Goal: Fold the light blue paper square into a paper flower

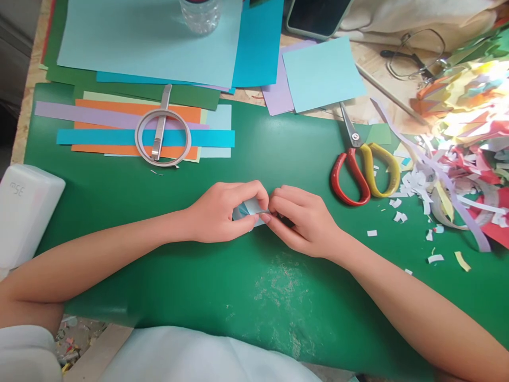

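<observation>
A small folded piece of light blue paper (pixel 249 208) is held between my two hands over the middle of the green mat (pixel 191 276). My left hand (pixel 226 212) pinches it from the left between thumb and index finger. From the right, the fingertips of my right hand (pixel 304 217) close on its other end, and the two hands nearly touch. Fingers cover much of the paper, so its full shape is hidden. Scissors (pixel 355 140) with one red and one yellow handle lie beyond my right hand.
Paper strips (pixel 99 137) lie at the upper left under a tape ring (pixel 186 151) and a metal clipper (pixel 159 132). Paper sheets (pixel 139 42), a clear container (pixel 201 18) and a phone (pixel 316 18) stand behind. Paper scraps (pixel 417 183) cover the right; a white box (pixel 27 212) is left.
</observation>
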`<state>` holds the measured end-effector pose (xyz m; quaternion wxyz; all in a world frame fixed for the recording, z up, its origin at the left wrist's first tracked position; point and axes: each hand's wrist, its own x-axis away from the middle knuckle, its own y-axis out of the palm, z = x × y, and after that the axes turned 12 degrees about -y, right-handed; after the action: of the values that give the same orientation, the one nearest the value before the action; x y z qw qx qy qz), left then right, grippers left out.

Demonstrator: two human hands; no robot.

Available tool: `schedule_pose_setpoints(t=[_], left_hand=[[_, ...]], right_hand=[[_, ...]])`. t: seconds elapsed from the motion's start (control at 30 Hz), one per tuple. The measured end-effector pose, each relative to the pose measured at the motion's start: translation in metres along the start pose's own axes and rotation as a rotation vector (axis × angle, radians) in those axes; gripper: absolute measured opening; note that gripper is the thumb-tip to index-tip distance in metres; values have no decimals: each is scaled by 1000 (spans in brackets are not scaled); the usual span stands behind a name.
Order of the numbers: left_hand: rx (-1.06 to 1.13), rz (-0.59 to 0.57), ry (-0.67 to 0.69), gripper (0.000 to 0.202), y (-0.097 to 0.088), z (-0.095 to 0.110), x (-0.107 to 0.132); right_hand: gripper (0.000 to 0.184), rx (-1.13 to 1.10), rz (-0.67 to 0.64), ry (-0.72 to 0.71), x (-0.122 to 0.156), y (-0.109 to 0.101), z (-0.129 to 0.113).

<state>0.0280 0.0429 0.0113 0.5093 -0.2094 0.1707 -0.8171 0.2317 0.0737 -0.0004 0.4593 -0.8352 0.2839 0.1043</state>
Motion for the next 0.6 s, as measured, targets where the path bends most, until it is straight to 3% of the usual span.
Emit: schedule_pose_setpoints(t=[0.6], left_hand=[[-35, 30, 66, 10, 0, -1, 1]], right_hand=[[22, 23, -5, -22, 0, 0, 1]])
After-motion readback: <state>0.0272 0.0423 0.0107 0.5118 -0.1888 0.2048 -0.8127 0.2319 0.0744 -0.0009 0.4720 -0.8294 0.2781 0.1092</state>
